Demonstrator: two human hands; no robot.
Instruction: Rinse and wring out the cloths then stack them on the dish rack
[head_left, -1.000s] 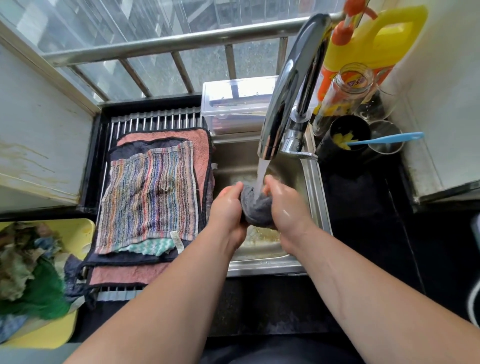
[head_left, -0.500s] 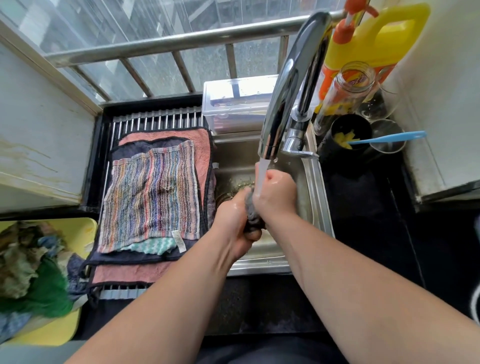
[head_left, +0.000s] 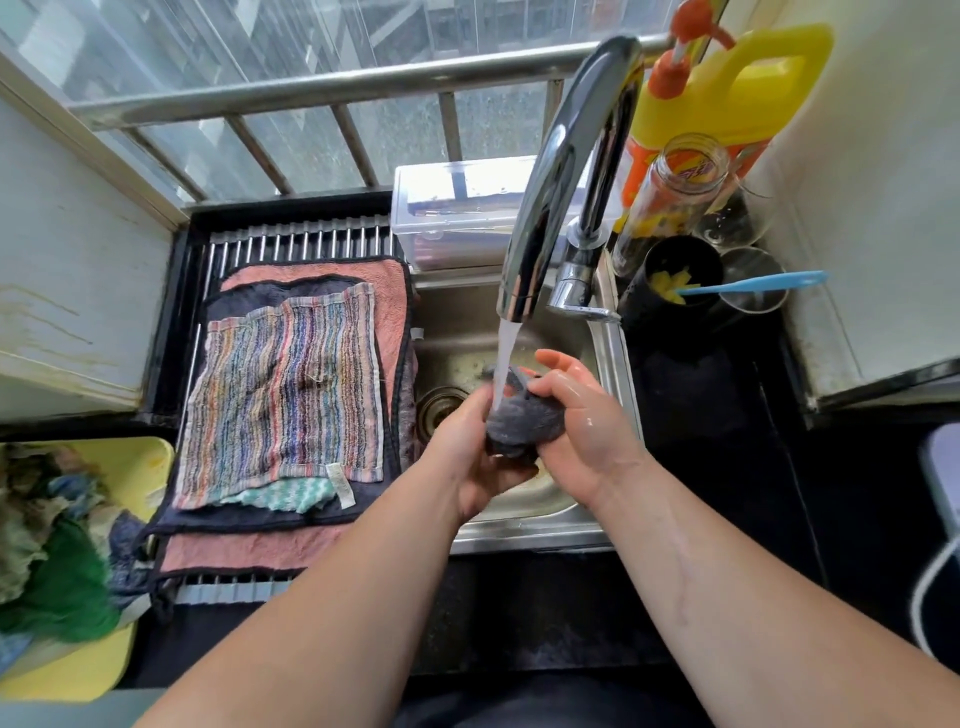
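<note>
The dish rack (head_left: 291, 240) fills the left of the counter, its right edge flush against the steel sink (head_left: 615, 364). Four cloths lie stacked flat on it: a pink cloth (head_left: 387, 296) lowest, a dark cloth (head_left: 260, 300) over it, a teal patterned cloth (head_left: 291, 493) peeking out at the near edge, and a striped cloth (head_left: 285, 384) on top. Bare bars show only at the rack's far end and in a thin strip at the near end, and the stack's right edge reaches the sink rim. One yellow tub (head_left: 67, 675) at the near left holds a heap of crumpled cloths (head_left: 47, 571). One curved faucet (head_left: 563, 166) arches over the basin, running water (head_left: 506, 348). Behind it stand one yellow detergent jug (head_left: 727, 98) and one clear plastic box (head_left: 457, 208). The basin is narrow, and the two hands take up most of its width, with the drain (head_left: 441, 410) showing just left of them. The left hand (head_left: 467, 457) and right hand (head_left: 582, 426) each curl round one bunched grey cloth (head_left: 524, 423), gripped between them over the sink directly under the stream
</note>
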